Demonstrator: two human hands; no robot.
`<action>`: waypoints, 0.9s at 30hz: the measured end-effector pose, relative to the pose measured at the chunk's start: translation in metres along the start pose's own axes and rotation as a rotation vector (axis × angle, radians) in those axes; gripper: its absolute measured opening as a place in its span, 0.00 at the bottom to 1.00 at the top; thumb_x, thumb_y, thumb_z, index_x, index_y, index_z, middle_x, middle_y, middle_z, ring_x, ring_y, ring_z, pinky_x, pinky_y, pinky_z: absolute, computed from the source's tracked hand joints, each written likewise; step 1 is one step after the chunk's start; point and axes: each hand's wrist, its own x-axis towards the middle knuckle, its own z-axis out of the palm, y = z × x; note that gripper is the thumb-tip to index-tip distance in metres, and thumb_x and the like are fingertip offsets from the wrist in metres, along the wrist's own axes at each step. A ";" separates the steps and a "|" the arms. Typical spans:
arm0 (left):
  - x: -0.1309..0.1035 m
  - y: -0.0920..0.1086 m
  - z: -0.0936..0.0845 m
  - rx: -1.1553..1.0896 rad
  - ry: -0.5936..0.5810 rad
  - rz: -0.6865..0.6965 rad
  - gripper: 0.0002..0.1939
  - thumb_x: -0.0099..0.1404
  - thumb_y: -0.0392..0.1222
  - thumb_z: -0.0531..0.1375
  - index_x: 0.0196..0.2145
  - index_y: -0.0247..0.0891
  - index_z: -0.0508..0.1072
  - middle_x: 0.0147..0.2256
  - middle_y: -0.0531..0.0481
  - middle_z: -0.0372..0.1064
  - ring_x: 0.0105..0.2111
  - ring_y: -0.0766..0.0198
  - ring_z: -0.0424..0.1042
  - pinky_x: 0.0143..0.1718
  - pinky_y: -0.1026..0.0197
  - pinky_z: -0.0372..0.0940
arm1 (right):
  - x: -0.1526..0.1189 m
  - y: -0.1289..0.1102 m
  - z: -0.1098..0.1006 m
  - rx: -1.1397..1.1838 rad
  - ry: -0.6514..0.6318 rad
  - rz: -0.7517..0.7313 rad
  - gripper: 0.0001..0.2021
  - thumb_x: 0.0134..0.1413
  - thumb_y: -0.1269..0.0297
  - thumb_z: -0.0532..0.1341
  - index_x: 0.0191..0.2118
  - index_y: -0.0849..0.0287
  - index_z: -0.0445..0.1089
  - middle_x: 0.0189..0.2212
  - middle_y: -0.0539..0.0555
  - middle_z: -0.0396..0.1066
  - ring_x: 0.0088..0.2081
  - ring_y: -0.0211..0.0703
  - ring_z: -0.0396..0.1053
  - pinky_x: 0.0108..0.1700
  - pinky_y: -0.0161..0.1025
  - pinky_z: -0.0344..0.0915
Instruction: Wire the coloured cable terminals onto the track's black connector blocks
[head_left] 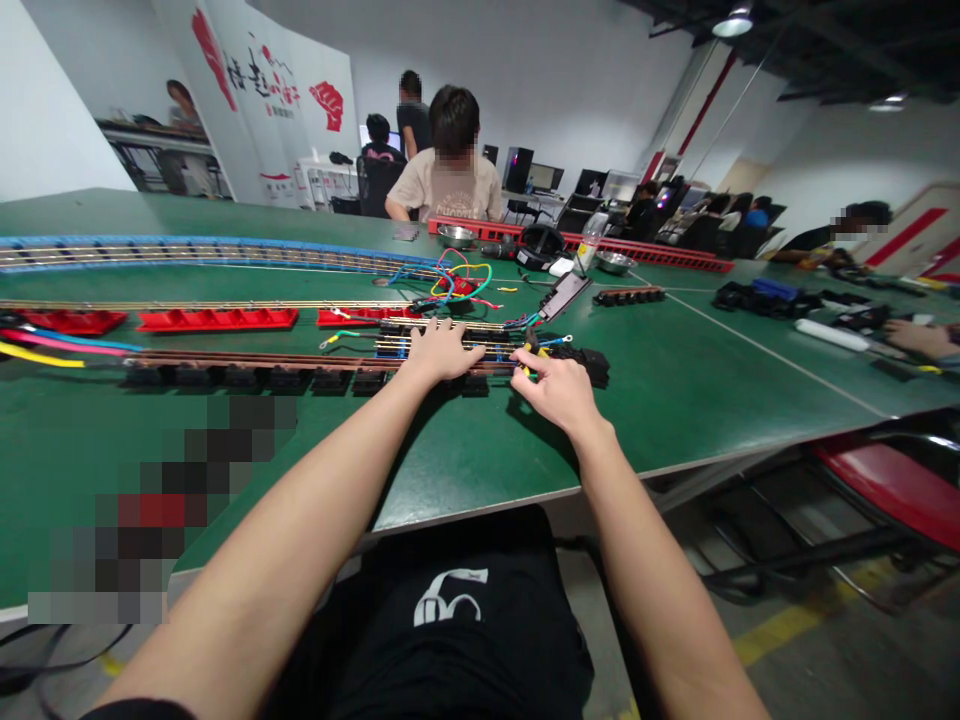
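Observation:
On the green table lies a long track-like assembly (247,368) with copper-coloured rods and black blocks beneath. My left hand (441,352) rests flat over its right part, fingers spread. Close to the assembly's right end, my right hand (553,385) has its thumb and fingers pinched around something small beside black-and-yellow parts; what it holds is too small to make out. A black block (589,366) sits just right of these fingers. Behind my hands are coloured wires (469,285) and a grey rectangular piece (564,297).
Red holders (217,319) and a blue track (225,252) lie at the left. Farther back are a long red rail (652,255), metal bowls (455,236), a bottle (592,238) and a black ring (541,245). A person sits opposite; another person's hand shows far right.

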 end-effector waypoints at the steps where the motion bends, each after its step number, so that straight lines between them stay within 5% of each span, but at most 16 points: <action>1: 0.000 0.000 0.000 0.000 0.001 -0.001 0.37 0.64 0.67 0.43 0.61 0.42 0.62 0.63 0.41 0.57 0.64 0.44 0.51 0.59 0.37 0.50 | -0.001 -0.001 -0.001 -0.039 -0.012 -0.026 0.20 0.54 0.55 0.55 0.50 0.46 0.76 0.28 0.54 0.79 0.32 0.50 0.75 0.35 0.39 0.63; 19: 0.001 -0.002 0.003 -0.001 0.016 0.016 0.37 0.63 0.67 0.42 0.60 0.41 0.63 0.63 0.40 0.57 0.63 0.43 0.52 0.59 0.36 0.51 | -0.003 -0.004 0.003 -0.049 -0.008 -0.087 0.23 0.66 0.51 0.46 0.60 0.51 0.64 0.34 0.58 0.78 0.34 0.52 0.76 0.34 0.39 0.62; 27: 0.001 0.000 0.002 0.003 0.012 0.000 0.37 0.63 0.67 0.42 0.60 0.42 0.62 0.62 0.40 0.58 0.63 0.43 0.53 0.59 0.38 0.52 | -0.001 0.003 0.006 0.405 0.124 0.033 0.24 0.68 0.52 0.38 0.56 0.54 0.64 0.26 0.52 0.73 0.28 0.44 0.72 0.34 0.36 0.62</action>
